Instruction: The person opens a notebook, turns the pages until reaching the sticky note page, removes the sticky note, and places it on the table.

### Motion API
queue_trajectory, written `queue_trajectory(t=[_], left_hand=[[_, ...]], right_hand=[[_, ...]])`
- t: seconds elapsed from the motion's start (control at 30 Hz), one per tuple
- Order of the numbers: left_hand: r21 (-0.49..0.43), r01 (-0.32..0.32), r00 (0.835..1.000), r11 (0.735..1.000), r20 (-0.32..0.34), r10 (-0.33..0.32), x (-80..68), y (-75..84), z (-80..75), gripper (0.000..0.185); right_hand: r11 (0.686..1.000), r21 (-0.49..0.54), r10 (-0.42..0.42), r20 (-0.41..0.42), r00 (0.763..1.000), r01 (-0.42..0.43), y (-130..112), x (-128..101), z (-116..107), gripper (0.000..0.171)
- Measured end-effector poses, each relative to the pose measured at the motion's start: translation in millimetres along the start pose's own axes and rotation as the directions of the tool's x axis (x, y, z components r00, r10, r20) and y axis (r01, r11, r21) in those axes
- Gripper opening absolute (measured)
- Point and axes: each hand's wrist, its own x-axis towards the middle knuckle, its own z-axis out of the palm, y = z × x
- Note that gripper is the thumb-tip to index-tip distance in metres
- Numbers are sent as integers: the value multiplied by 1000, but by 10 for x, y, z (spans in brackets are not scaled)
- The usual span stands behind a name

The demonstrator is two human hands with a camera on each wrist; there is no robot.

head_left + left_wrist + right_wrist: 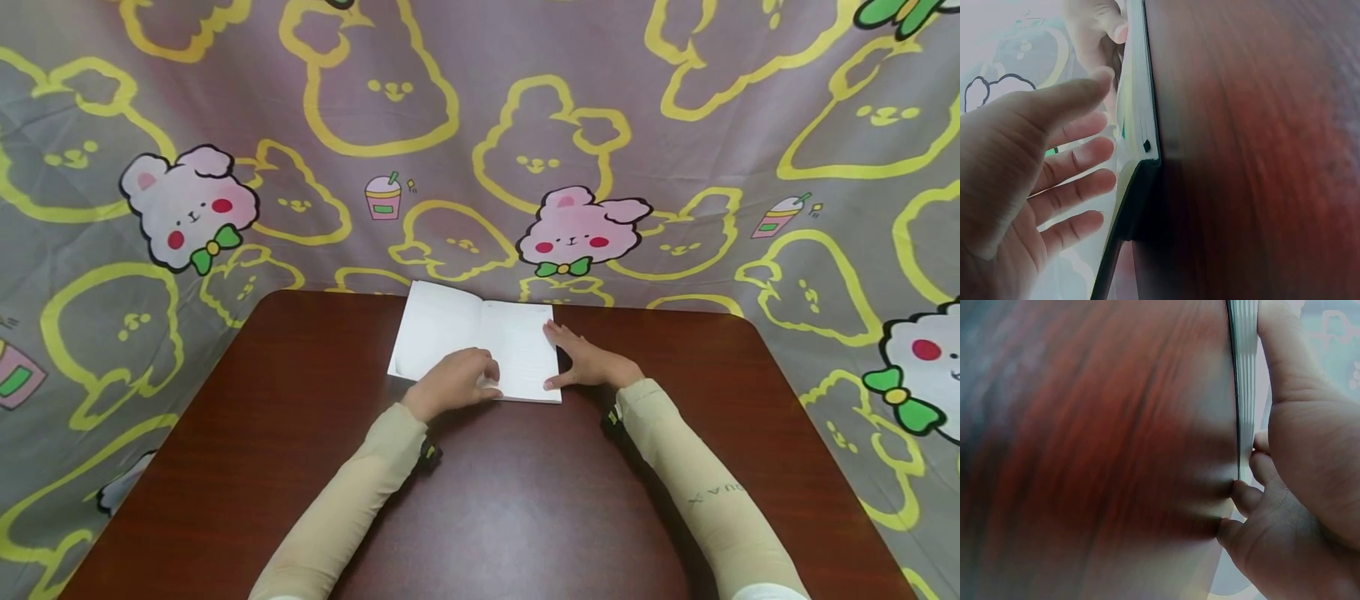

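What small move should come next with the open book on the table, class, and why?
Probably lift the right-hand page at its outer edge. The book lies open and flat on the table; the right hand has its thumb at the near corner, and the left hand rests on the near edge, steadying it.

1. An open book (480, 337) lies on the table (525, 500), toward its 12 o'clock edge.
2. The left hand (453, 382) rests on the book at its 6 o'clock edge.
3. The right hand (588, 362) touches the book's 3 o'clock edge.
4. A cloth (480, 125) hangs behind the table.
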Motion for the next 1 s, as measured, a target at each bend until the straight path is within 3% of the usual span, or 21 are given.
queue_trajectory(t=[0.63, 1.0], left_hand=[[-15, 29, 999, 999, 35, -28, 38, 11, 13, 12], [172, -95, 995, 980, 21, 93, 59, 44, 40, 18]], right_hand=[[1000, 12, -3, 2, 1000, 3, -22, -4, -15, 120], [1000, 9, 7, 1, 1000, -7, -24, -17, -16, 120]])
